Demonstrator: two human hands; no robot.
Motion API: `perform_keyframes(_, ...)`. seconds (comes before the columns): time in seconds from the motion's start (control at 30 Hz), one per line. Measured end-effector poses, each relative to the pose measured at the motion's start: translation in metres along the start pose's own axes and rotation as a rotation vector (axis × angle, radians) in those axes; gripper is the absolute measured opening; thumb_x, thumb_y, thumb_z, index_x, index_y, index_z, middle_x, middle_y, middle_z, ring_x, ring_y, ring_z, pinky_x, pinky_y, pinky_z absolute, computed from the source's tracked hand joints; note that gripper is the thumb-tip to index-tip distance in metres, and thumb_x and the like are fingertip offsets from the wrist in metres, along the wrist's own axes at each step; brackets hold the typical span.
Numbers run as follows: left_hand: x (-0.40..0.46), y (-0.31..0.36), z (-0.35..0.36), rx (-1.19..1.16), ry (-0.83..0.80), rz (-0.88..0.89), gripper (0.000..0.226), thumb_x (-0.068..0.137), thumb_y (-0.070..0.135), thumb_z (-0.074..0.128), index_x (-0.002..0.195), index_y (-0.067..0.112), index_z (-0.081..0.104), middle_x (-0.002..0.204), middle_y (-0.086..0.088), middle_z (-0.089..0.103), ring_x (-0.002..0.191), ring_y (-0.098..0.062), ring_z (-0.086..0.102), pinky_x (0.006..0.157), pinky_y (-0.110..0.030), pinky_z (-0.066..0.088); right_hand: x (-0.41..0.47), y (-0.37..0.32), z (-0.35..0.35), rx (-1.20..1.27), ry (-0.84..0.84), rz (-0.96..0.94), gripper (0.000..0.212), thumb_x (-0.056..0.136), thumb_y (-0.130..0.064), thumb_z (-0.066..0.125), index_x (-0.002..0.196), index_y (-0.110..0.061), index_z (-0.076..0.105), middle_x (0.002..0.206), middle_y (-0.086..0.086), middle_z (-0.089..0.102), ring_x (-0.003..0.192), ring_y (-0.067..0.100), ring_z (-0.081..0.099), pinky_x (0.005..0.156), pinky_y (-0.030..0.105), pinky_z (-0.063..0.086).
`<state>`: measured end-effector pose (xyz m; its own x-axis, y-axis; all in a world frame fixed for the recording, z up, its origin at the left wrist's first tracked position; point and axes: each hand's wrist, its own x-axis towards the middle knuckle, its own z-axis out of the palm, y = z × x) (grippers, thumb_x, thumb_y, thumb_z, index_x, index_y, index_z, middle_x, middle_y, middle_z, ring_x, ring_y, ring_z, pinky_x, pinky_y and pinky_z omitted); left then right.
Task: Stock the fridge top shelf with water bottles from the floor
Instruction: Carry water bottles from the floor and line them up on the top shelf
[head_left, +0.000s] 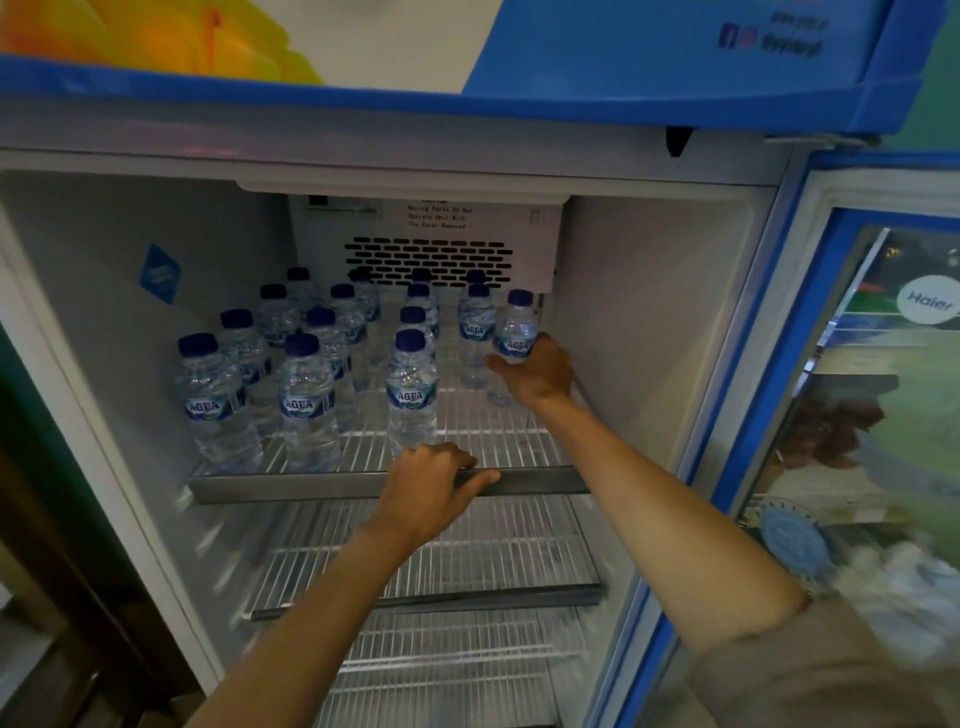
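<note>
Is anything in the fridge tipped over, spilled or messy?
Nothing stands out. The clear plastic water bottles with blue caps all stand upright in rows on the white wire top shelf, with no spill showing. The right hand grips one more bottle at the back right, and the left hand holds the shelf's front edge.

Single head-worn view, wide-angle, faced forward and slightly down into the open fridge (649, 312) at close range. Top shelf (322, 486) sat mid-frame, glass door (852, 395) at right edge, lower racks nearest. No second view to overlap.
</note>
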<state>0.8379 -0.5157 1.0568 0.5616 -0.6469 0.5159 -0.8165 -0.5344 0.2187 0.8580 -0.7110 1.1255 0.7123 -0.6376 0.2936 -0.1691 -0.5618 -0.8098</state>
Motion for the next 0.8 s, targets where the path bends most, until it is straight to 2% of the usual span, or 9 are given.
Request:
perform_keyframes(0.13, 0.000, -0.002, 0.004, 0.020, 0.003, 0.004, 0.055, 0.089, 0.067, 0.034, 0.082, 0.027, 0.071, 0.077, 0.009, 0.066, 0.066, -0.007, 0.058, 0.063, -0.025, 0.044, 0.002, -0.011, 0.028, 0.017, -0.040, -0.015, 0.053, 0.071, -0.041, 0.085, 0.113, -0.014, 0.069, 0.110, 0.004, 0.073, 0.097, 0.020, 0.070, 0.081, 0.029, 0.056)
perform_keyframes(0.3, -0.001, -0.003, 0.005, 0.013, 0.019, 0.009, 0.062, 0.087, 0.069, 0.031, 0.088, 0.024, 0.074, 0.083, 0.007, 0.070, 0.071, -0.010, 0.063, 0.066, -0.029, 0.050, -0.001, -0.003, 0.049, 0.007, -0.069, 0.018, 0.060, 0.071, -0.042, 0.086, 0.117, -0.012, 0.063, 0.116, 0.007, 0.070, 0.103, 0.024, 0.068, 0.085, 0.032, 0.056)
perform_keyframes(0.4, -0.001, -0.002, 0.004, 0.024, 0.015, 0.017, 0.064, 0.087, 0.069, 0.029, 0.091, 0.024, 0.074, 0.086, 0.006, 0.070, 0.073, -0.012, 0.064, 0.066, -0.029, 0.050, 0.002, 0.002, 0.048, -0.004, -0.096, 0.023, 0.064, 0.069, -0.046, 0.085, 0.119, -0.015, 0.062, 0.118, 0.005, 0.070, 0.105, 0.024, 0.067, 0.085, 0.032, 0.055)
perform_keyframes(0.6, -0.001, -0.001, 0.003, 0.014, 0.020, 0.018, 0.066, 0.087, 0.070, 0.029, 0.094, 0.022, 0.075, 0.087, 0.005, 0.071, 0.073, -0.012, 0.065, 0.068, -0.033, 0.053, 0.005, 0.008, 0.032, -0.036, -0.281, -0.028, 0.075, 0.069, -0.042, 0.087, 0.132, -0.014, 0.056, 0.131, 0.005, 0.063, 0.117, 0.025, 0.060, 0.095, 0.033, 0.051)
perform_keyframes(0.8, -0.001, 0.000, 0.003, 0.040, 0.001, 0.013, 0.067, 0.088, 0.070, 0.025, 0.091, 0.023, 0.073, 0.087, 0.006, 0.070, 0.072, -0.010, 0.063, 0.069, -0.032, 0.053, 0.004, 0.017, 0.025, -0.013, -0.276, -0.025, 0.072, 0.070, -0.043, 0.086, 0.130, -0.015, 0.060, 0.129, 0.004, 0.065, 0.115, 0.024, 0.062, 0.093, 0.030, 0.050)
